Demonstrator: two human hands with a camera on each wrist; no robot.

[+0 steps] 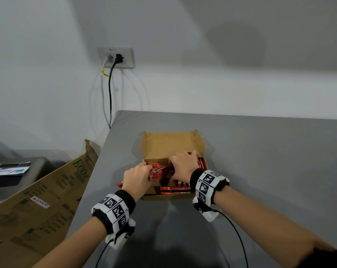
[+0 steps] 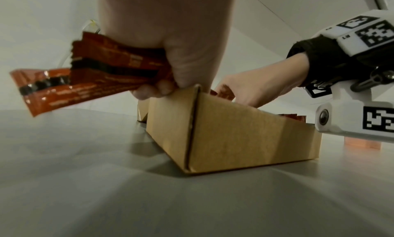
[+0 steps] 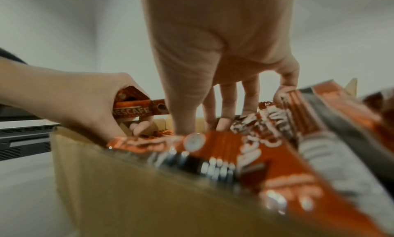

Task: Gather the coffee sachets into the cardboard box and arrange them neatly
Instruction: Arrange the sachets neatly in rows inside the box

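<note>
Red foil fills the left hand (image 2: 170,55): it grips a fanned bunch of sachets (image 2: 102,68) at the box's (image 2: 234,139) left wall, their loose ends sticking out past the rim on the side away from the right hand. Across from it, the right hand (image 3: 213,63) is down inside the box, fingers (image 3: 228,102) spread and fairly straight, pressing on the sachets there; whether the thumb pinches one, I cannot tell. More sachets lie flat under and just near that wrist, along the box's near wall. Beyond both hands the lid flap stands up, then bare grey tabletop (image 1: 260,151).

These packs look light, thin and floppy, and the foil is likely slick, so a bunch wants squeezing across its middle or it will fan out and slip.

Hard to read: the box floor is mostly covered by hands, the right-wrist view is blurred, and the count is anyone's guess.
</note>
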